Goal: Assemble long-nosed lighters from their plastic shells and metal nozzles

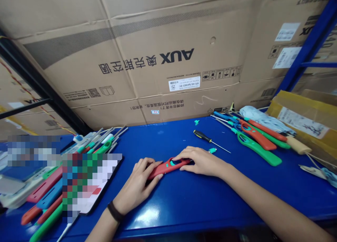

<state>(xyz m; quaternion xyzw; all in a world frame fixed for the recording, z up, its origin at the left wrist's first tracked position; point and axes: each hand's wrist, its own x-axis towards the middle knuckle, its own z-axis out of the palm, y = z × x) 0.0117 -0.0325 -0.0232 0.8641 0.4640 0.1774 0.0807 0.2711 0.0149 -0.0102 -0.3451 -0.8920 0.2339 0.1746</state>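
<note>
Between my hands lies a red gas lighter [164, 167] with a teal trigger, low over the blue tabletop. My left hand [140, 182], a dark band on its wrist, is closed round the handle end. Around the trigger end, the fingers of my right hand [198, 160] grip the same lighter; its far tip is hidden under them. Just beyond my right hand is a small teal piece with a metal end [212, 150]. A yellow-and-black screwdriver [202, 135] rests farther back, its shaft pointing right.
Several coloured lighters [50, 193] are piled at left by a partly blurred tablet [101, 185]. More lighters [260, 149] lie at right, near scissors [313, 170], a pale blue cloth [259, 116] and a taped box [305, 119]. Large cardboard cartons [147, 34] stand behind the blue table [184, 207].
</note>
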